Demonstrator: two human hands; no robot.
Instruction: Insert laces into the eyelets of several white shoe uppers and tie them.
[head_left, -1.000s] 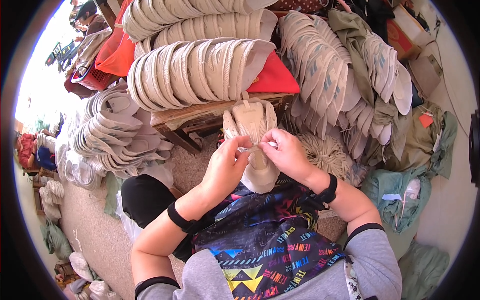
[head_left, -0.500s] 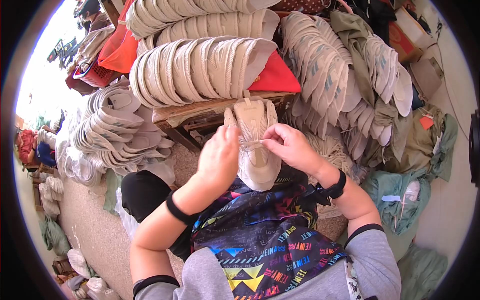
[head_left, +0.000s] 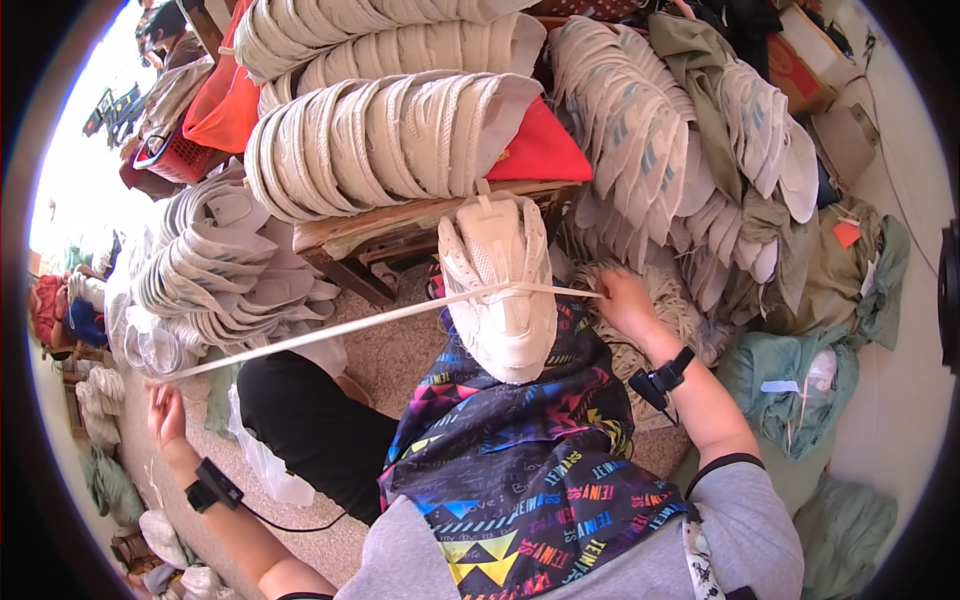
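Note:
A cream shoe upper stands above my lap, toe toward me, tongue pointing away. A long flat white shoelace crosses its front and is drawn out taut to both sides. Far out to the left, my left hand is closed on the long end of the lace. My right hand, just right of the shoe upper, pinches the short side of the lace. A patterned dark apron covers my lap below the upper.
Ahead, a wooden bench carries rows of nested cream uppers and a red cloth. More stacked uppers hang at the right and lie at the left. A bundle of laces lies beyond my right hand. Green bags sit at the right.
Both hands were together at the front of the upper. My left hand has swung far left and the right a little right, pulling the shoelace out straight.

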